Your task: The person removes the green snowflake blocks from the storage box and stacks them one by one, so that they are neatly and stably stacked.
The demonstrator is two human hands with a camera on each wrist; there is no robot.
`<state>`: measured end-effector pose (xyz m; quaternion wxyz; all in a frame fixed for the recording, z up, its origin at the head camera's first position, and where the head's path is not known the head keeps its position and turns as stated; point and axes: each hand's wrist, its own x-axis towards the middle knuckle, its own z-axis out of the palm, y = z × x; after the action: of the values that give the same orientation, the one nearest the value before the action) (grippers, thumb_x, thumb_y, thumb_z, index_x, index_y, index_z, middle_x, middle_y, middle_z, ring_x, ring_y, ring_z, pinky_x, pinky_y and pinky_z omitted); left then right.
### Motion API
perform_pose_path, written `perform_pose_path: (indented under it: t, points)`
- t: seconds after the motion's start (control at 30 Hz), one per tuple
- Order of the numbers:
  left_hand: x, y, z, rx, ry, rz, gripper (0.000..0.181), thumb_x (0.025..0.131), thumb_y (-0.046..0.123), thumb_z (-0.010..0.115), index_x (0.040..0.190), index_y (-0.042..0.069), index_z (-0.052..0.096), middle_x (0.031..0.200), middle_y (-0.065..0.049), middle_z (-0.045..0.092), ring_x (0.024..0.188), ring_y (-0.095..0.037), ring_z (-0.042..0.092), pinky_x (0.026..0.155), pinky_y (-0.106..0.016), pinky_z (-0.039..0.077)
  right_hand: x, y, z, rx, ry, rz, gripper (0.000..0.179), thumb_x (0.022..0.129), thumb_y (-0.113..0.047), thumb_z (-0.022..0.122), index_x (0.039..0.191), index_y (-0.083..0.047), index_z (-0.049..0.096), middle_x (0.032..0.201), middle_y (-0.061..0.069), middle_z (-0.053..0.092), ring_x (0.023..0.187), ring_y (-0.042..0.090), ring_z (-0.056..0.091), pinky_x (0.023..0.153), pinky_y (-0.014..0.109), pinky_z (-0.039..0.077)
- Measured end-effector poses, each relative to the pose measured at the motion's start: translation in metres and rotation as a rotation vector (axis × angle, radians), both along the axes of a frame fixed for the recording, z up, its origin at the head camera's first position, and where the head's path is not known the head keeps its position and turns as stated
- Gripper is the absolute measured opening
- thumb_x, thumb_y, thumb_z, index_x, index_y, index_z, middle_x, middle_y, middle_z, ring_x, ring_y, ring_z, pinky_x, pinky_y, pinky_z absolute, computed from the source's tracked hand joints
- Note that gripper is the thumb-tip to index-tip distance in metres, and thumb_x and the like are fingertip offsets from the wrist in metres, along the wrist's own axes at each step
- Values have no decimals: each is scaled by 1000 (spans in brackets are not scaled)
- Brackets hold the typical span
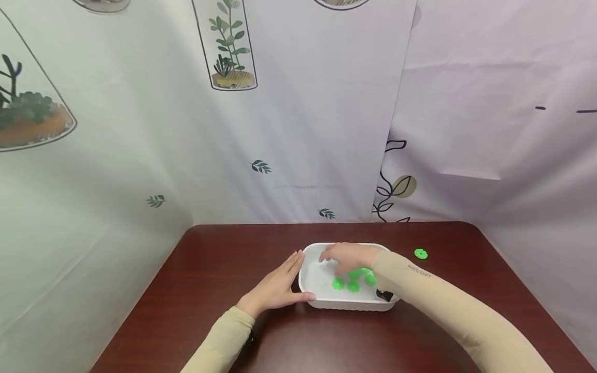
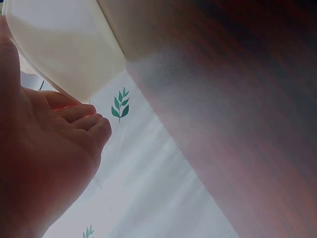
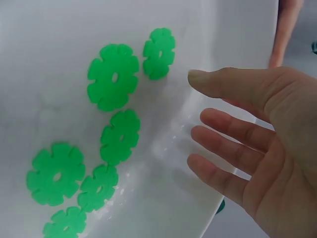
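A white rectangular tray [image 1: 347, 305] with rounded corners stands on the table. Inside lie several flat green flower-shaped discs [image 3: 57, 173], each notched round its edge with a small hole in the middle. My left hand [image 1: 276, 289] touches the tray's left end, fingers along the rim and thumb spread toward the front corner. Over the tray's inside, my right hand [image 1: 352, 255] reaches in from the right. In the right wrist view its fingers are loosely bent beside the discs, with nothing between them. The sleeved right forearm covers part of the tray's right end.
One more green disc [image 1: 421, 254] lies alone on the dark red-brown table [image 1: 224, 254], behind and to the right of the tray. A white cloth backdrop [image 1: 298, 134] with plant drawings hangs behind the table and along its sides.
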<state>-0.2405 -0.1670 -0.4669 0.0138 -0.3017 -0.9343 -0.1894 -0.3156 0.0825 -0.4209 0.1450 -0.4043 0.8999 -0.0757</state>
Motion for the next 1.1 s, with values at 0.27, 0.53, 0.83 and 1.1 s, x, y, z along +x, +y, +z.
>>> perform_pose_path:
  t: [0.27,0.53,0.83,1.1]
  points:
    - [-2,-1,-2,-6,6,-1,110,86,72,63,160,3,20,167,-14,18,153,-26,18,115,-43,34,-7,-4,-6,51,0,33,40,79,-11,81,118,-15,72,108,-2,64,96,10,57,93,29,48]
    - [-3,-1,-2,-16,4,6,111,85,74,61,161,5,19,168,-10,15,154,-23,15,116,-42,33,-15,-3,-11,34,-49,26,28,78,-13,83,103,-18,73,91,-8,59,85,10,52,83,27,46]
    - [-3,-1,0,-16,8,6,112,85,75,61,160,4,20,167,-10,15,153,-24,17,116,-42,33,-17,-2,-13,-17,-190,-4,10,85,-10,79,88,-18,73,79,-11,63,72,5,55,74,25,48]
    - [-2,0,-1,-10,-3,12,110,85,73,62,160,4,21,167,-12,17,153,-23,16,115,-43,34,-16,3,-16,-14,-201,-5,9,86,-13,78,81,-18,73,74,-12,63,66,3,53,68,23,46]
